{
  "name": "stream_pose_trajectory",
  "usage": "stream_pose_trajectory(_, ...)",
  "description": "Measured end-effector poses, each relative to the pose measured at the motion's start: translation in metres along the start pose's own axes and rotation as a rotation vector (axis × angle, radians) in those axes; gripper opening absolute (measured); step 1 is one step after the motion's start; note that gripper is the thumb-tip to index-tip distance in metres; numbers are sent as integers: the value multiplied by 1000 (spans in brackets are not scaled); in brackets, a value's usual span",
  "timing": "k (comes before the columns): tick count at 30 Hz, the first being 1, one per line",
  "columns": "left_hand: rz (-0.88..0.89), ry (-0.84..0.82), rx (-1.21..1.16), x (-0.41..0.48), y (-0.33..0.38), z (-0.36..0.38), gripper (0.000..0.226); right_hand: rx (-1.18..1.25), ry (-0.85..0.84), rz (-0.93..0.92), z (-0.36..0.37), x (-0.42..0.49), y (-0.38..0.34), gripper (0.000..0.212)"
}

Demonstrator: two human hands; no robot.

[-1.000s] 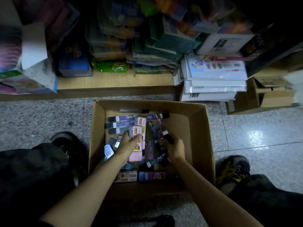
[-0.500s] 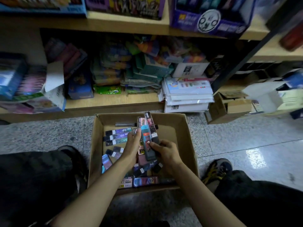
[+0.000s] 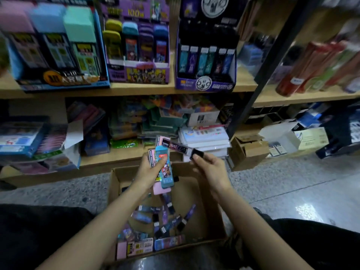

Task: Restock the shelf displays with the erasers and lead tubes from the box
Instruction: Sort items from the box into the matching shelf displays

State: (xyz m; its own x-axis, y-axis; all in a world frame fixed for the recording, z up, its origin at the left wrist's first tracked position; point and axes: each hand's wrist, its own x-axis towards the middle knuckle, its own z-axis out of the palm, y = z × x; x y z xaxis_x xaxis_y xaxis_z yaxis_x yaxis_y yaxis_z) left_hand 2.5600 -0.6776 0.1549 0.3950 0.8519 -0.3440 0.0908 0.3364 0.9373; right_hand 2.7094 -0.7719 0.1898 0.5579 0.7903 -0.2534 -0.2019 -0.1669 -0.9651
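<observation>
Erasers [image 3: 166, 176], a blue one over pink ones, sit stacked in the left hand [image 3: 149, 172], its fingers [image 3: 162, 160] wrapped round them. Just right of these, the right hand [image 3: 213, 173] pinches a dark lead tube [image 3: 178, 147] by its black cap, the tube slanting up-left. Below both hands' fingers lies the open box [image 3: 206, 213], with more erasers and tubes loose inside. Shelf displays [image 3: 204, 82] stand above.

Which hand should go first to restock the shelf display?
Probably right. The right hand pinches one lead tube, free to slot into the dark tube display; the left hand grips a stack of erasers.
</observation>
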Motion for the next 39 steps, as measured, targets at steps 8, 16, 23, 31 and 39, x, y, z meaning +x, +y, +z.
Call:
stream_pose_trajectory(8,264,-47,96,6,96,-6,20,-241,31,-389,-28,30,-118,16)
stream_pose_trajectory(16,390,-126,117,3,181,-21,56,-509,41,-652,-37,68,-221,14)
stream_pose_trajectory(23,439,-125,6,11,200,-16,49,-741,-6,-765,-24,108,-260,15)
stream_pose_trajectory(31,437,-123,-35,19,207,-8,46,-901,-199,-705,-13,138,-269,10)
stream_pose_trajectory(39,420,-95,-20,24,208,-6,51,-846,-32,-588,-7,152,-260,17)
